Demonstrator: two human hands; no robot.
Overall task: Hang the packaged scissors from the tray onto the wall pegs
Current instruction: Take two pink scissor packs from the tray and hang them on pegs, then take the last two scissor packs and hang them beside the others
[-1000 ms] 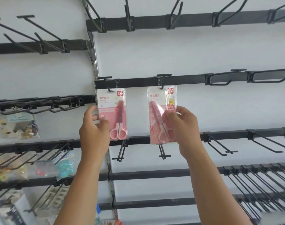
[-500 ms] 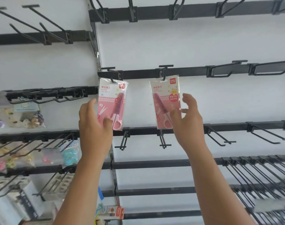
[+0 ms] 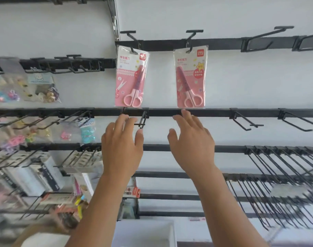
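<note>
Two flat pink carded scissors packs, left pack and right pack, hang from black wire pegs on wall rail. Left hand and right hand below, fingers spread, empty.

two scissors packs hang side by side from pegs on one wall rail, the left pack on the left peg, the right pack on the right peg; below them runs a lower rail; the left hand and right hand sit beneath the packs, apart from them; small bagged goods hang on racks to the left; bare hooks fill the lower right.
</note>
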